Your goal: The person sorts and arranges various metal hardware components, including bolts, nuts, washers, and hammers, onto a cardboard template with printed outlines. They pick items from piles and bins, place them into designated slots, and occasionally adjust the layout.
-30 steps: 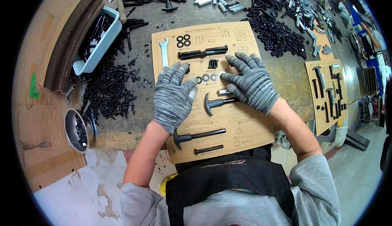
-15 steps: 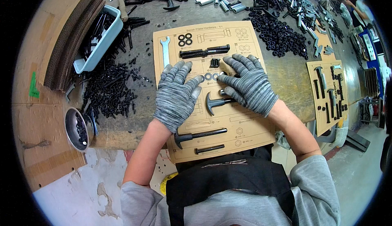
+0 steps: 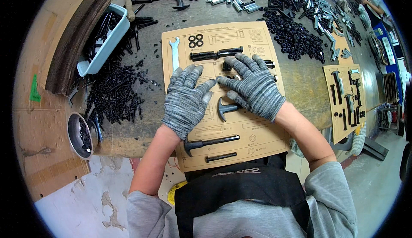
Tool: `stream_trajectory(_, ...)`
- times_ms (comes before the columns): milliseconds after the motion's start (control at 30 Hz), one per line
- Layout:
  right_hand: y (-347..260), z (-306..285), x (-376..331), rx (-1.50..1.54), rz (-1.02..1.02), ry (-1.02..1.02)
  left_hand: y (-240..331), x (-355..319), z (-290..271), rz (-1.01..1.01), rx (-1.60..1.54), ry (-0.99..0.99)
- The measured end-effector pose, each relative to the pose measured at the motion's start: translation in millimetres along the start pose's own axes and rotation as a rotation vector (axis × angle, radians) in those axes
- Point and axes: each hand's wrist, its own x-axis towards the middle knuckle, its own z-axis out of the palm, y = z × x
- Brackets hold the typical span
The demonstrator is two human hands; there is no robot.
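Lying partly covered by the right hand (image 3: 254, 88); black T-handled pin (image 3: 231, 107).

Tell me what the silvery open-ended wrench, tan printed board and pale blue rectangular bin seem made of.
Silvery open-ended metal wrench: probably steel, smooth with a soft sheen; plating uncertain.
Flat tan cardboard-like board: likely paperboard, matte brown with dark printed lines.
Pale blue rectangular plastic-looking bin: probably moulded plastic, given its even colour.
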Motion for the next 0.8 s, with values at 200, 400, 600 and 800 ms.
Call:
stream_trajectory(200, -0.9, 1.1, -0.4, 0.014, -0.009, -0.015, 0.0, 0.1, 0.1, 0.005, 0.005, -0.001)
stream_trajectory(400, 3.7, -1.9, -2.7, 0.031, 0.009, 0.055, -1.8, -2.2, 1.9, -0.007, -0.037, 0.002)
stream_trajectory(600, 34.1, -14.5, -23.0, 0.048, 0.055, 0.109, -19.7, -19.2, -10.2, -0.093, -0.121, 0.229)
stream_trajectory(800, 28.4, -4.8, -24.3, 0.005, 0.049, 0.042, -45.1, -52.7, 0.0, -0.298, -0.235, 0.323)
